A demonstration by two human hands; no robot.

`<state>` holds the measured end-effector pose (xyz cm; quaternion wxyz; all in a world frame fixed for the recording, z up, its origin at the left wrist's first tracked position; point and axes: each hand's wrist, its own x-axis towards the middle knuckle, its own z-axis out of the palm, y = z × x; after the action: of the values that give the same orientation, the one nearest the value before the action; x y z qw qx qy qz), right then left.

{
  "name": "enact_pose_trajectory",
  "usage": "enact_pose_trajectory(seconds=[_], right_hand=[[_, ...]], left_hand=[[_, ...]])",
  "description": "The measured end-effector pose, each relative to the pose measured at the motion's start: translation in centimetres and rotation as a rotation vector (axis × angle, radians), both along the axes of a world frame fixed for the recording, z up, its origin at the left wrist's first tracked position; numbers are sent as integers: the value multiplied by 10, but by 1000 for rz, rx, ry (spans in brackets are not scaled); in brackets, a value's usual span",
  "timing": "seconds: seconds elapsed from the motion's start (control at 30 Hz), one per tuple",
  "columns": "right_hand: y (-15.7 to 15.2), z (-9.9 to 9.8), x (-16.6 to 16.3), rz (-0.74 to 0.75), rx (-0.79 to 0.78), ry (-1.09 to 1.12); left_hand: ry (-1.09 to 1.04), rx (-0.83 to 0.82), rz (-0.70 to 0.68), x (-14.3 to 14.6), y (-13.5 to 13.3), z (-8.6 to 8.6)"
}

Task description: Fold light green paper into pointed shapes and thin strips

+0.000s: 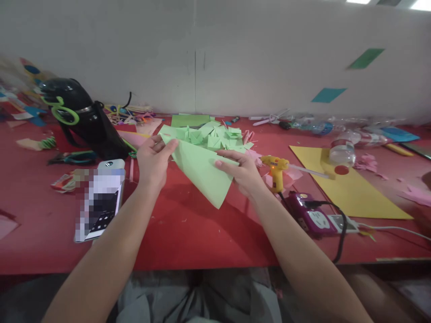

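Green paper (202,172) is clamped by left fingers (171,146) and right fingers (226,167); phone screen (103,202) unreadable.

Bright panels (421,4) glare at upper right above a dim gray wall (256,54); soft shadows mute the red counter (205,242), far edges blur and stretch, and pixelation masks a phone (101,202).

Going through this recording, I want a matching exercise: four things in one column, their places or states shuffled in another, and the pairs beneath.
1. Light green paper sheet
2. Yellow glue gun
3. Purple socket block
4. Teal four-sided paper piece

A. Has a translucent stick jutting from its back
B. On the pale grey wall
C. Held by the left hand and right hand
D. Has a black plug on it

Pairs: 1-C, 2-A, 3-D, 4-B
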<state>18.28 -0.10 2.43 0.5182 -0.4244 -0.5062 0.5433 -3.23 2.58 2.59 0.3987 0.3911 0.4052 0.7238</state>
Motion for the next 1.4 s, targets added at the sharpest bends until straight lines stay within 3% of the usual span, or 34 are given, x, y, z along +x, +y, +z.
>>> enact_pose_trajectory(seconds=[0.2,0.5,0.57,0.73,0.97,1.4], right_hand=[[-2,2,-1,82,-151,141],[4,-7,-4,-88,-148,3],[7,-11,-4,-106,-146,-28],[8,-15,-6,-157,-130,-95],[1,-11,-9,-135,-45,-176],[-2,-5,-7,-135,63,-149]], left_hand=[[-8,-29,21,3,-3,1],[18,-56,39,6,-3,-2],[7,-117,-5,7,-2,-3],[-28,-297,-264,14,-6,-5],[1,-193,-222,18,-3,-16],[41,-44,-253,17,-8,-8]])
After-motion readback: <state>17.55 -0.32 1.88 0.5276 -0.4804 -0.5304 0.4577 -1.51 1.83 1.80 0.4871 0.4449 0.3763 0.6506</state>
